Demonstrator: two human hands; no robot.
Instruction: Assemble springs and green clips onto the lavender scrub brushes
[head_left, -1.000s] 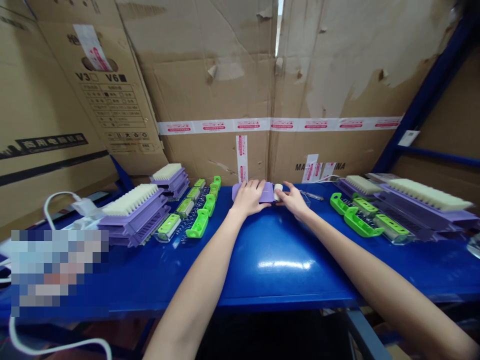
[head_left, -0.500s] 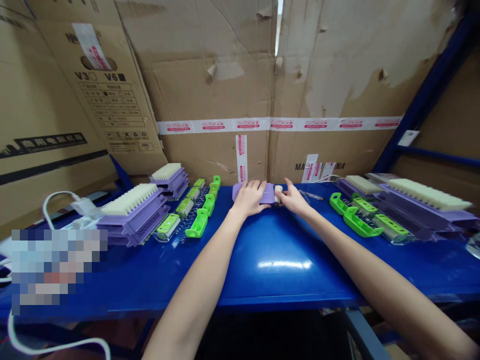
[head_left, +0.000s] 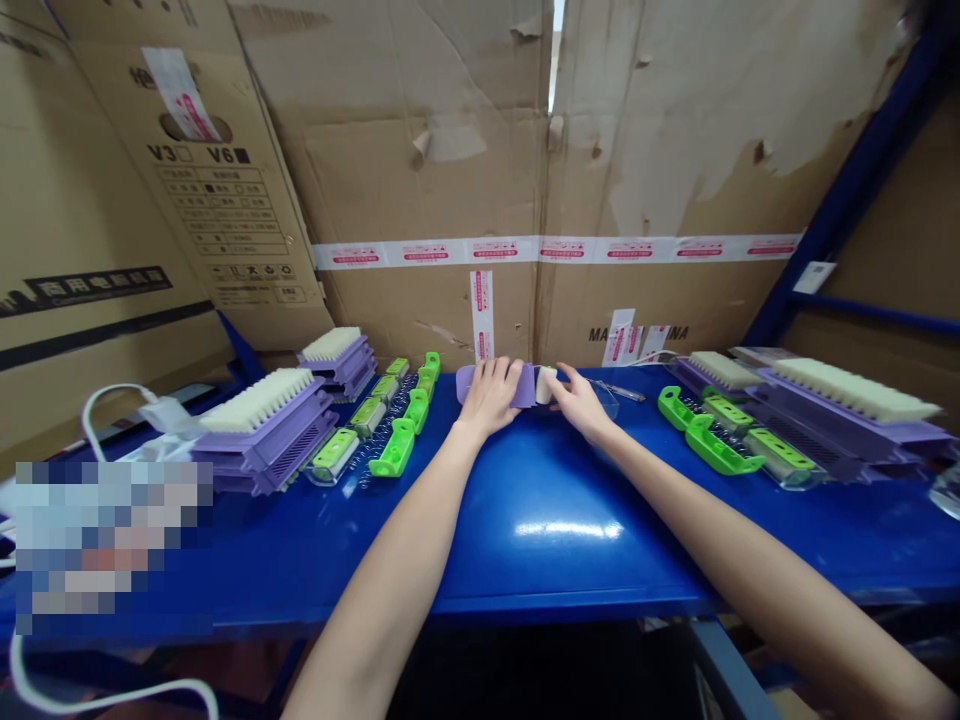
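A flat purple plastic part lies at the back middle of the blue table. My left hand grips it from above, fingers across its top and thumb along the near edge. At the part's right end sits a small cream sponge block. My right hand pinches that block between thumb and fingers. Partly hidden behind my right hand is a clear plastic piece. Farther right lies a thin clear and metal object, too small to make out.
Purple racks topped with cream sponge stand at left and right. Green handles, green-topped clear pieces and springs line the left; similar green handles lie right. A cardboard wall closes the back.
The purple part and both hands have shifted slightly left. The sponge block has moved with them, staying at the part's right end.
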